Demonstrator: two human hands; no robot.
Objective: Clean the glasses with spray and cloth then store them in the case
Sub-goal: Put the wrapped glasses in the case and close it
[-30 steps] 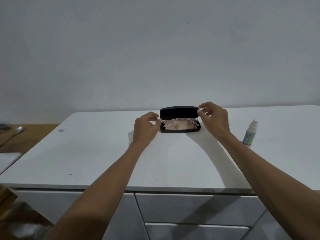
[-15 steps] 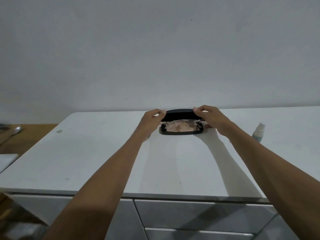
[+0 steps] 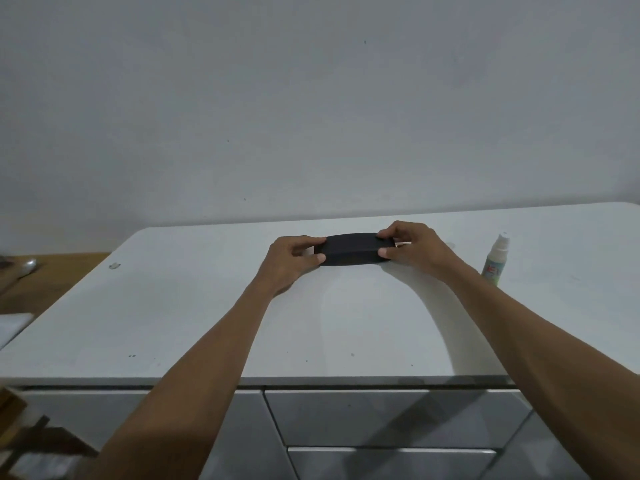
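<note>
A black glasses case (image 3: 351,248) lies closed on the white counter (image 3: 207,306), near its far edge. My left hand (image 3: 291,261) grips the case's left end, thumb in front and fingers on top. My right hand (image 3: 412,249) pinches its right end the same way. The glasses are hidden inside the case. A small white spray bottle (image 3: 496,260) with a green label stands upright to the right of my right hand, apart from it. No cloth shows in view.
Grey drawer fronts (image 3: 381,417) run below the counter's near edge. A plain wall rises just behind the counter. A tiny scrap (image 3: 113,265) lies at the far left of the counter. A wooden surface (image 3: 52,271) with a metal object sits lower, to the left.
The case lid, upright with the glasses showing inside, has come down flat. Both hands moved from the lid's top edge to the ends of the closed case.
</note>
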